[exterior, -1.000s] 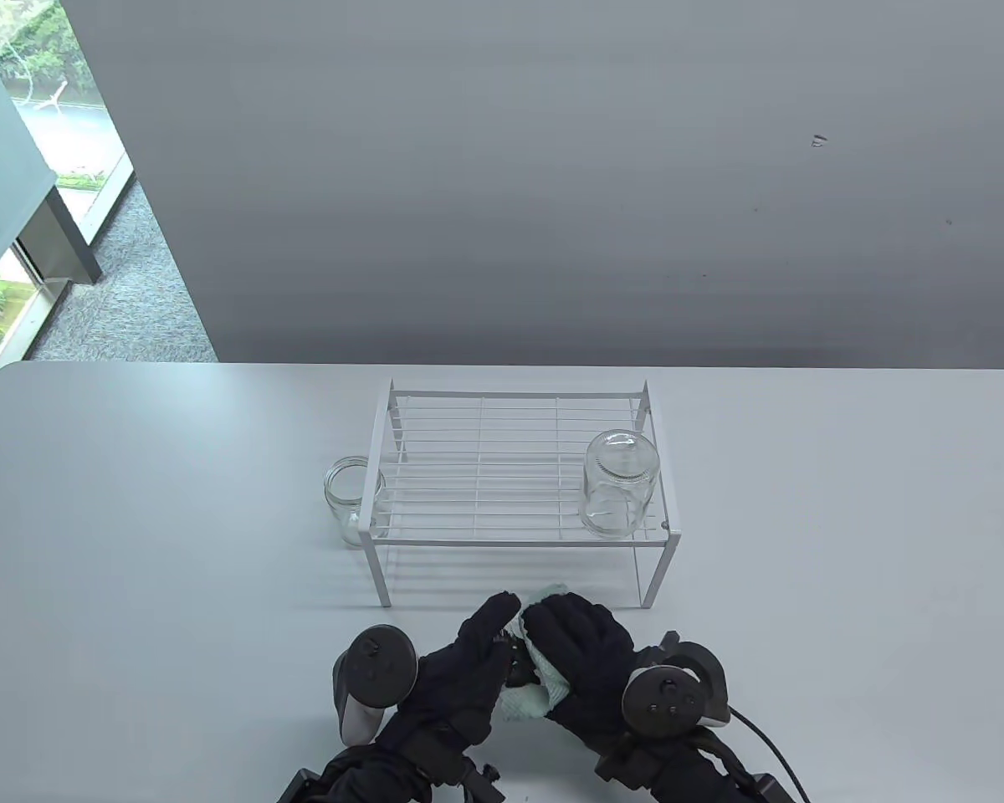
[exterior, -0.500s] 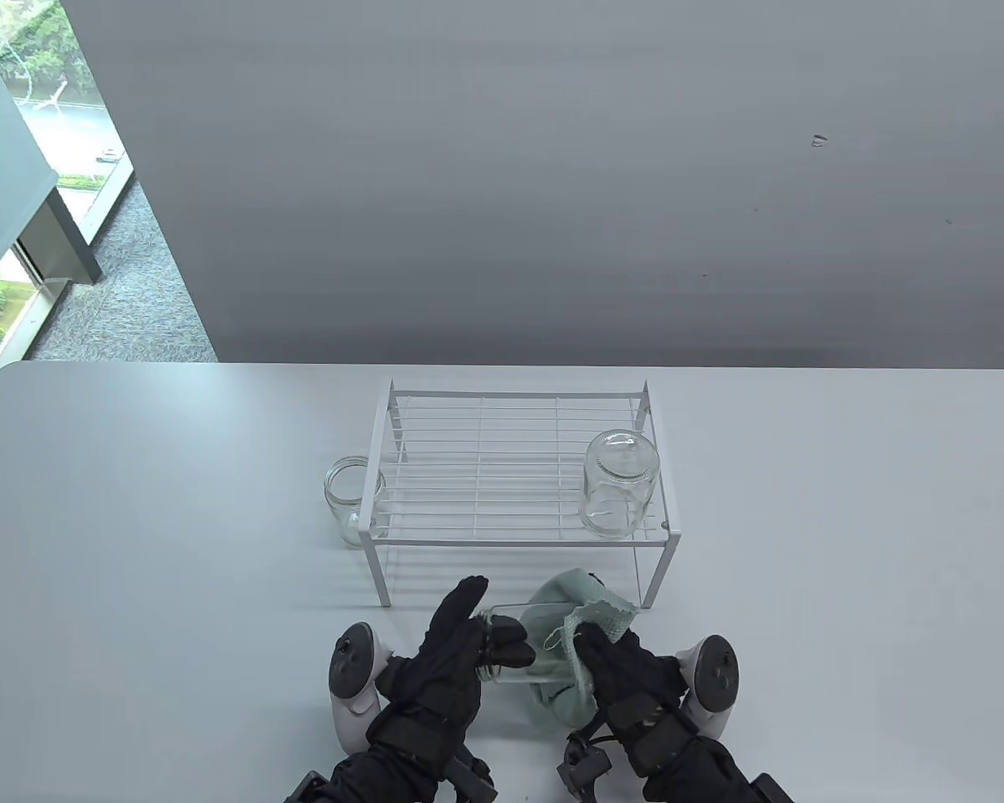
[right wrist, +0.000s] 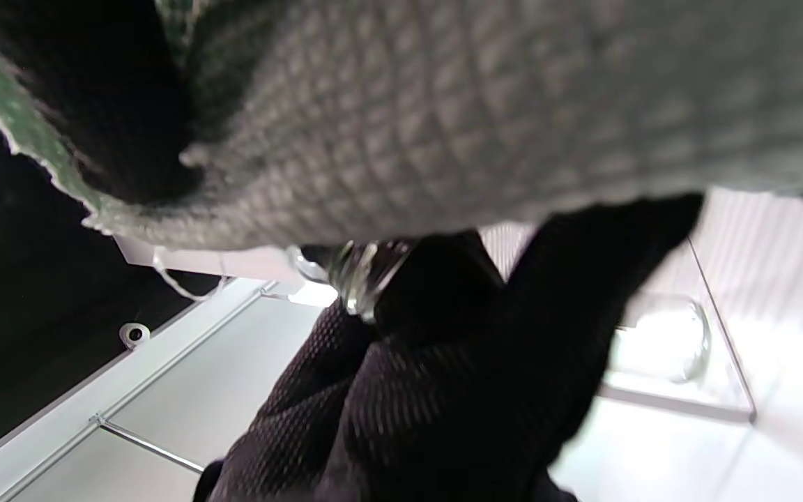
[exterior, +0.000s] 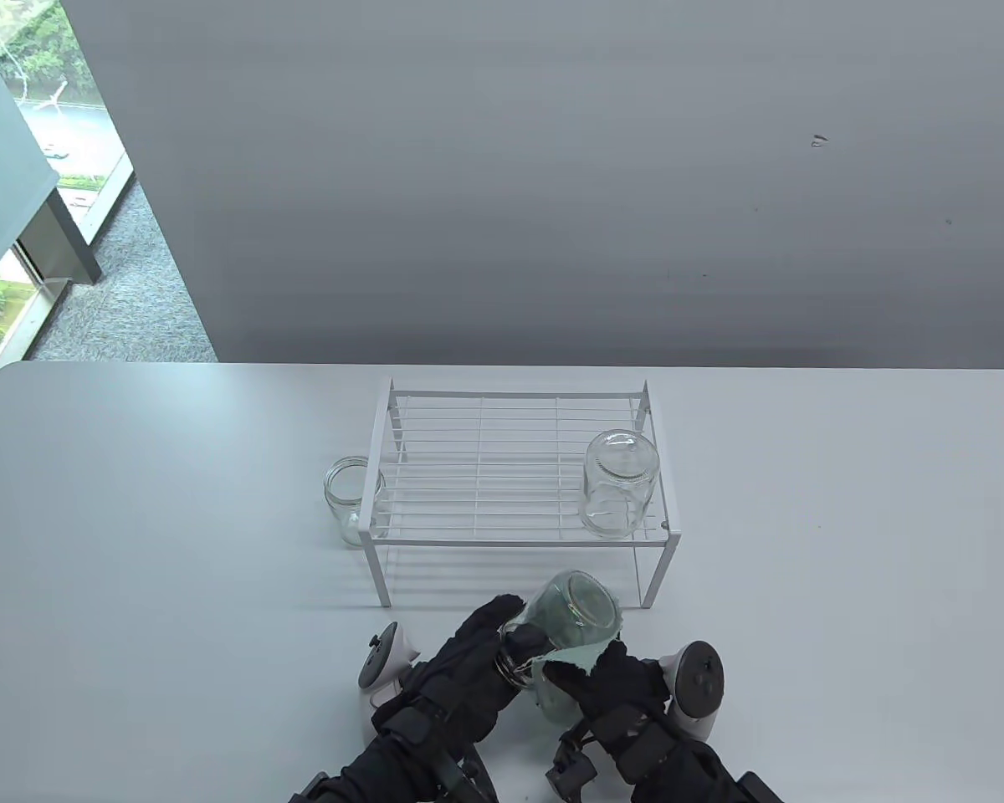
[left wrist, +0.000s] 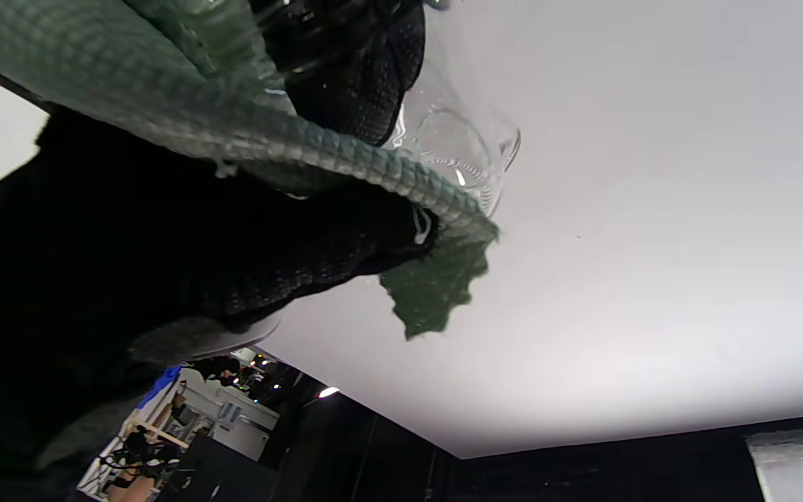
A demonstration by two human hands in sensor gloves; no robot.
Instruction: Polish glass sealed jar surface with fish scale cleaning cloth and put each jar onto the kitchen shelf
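Table view, low in the frame: left hand (exterior: 477, 661) grips a tilted glass jar (exterior: 571, 617) by its mouth, right hand (exterior: 615, 682) presses green cloth (exterior: 562, 698) against it, above the worktop (exterior: 151, 585), below the white shelf (exterior: 519, 468) centre-frame.

Pale green cloth (exterior: 571, 669) with a scale-like weave, black gloves (exterior: 460, 677), white wire shelf (exterior: 519, 468).

Tilted clear jar (exterior: 571, 617) wrapped below in green cloth (exterior: 562, 677), second jar (exterior: 620, 493) on white shelf (exterior: 502, 535)
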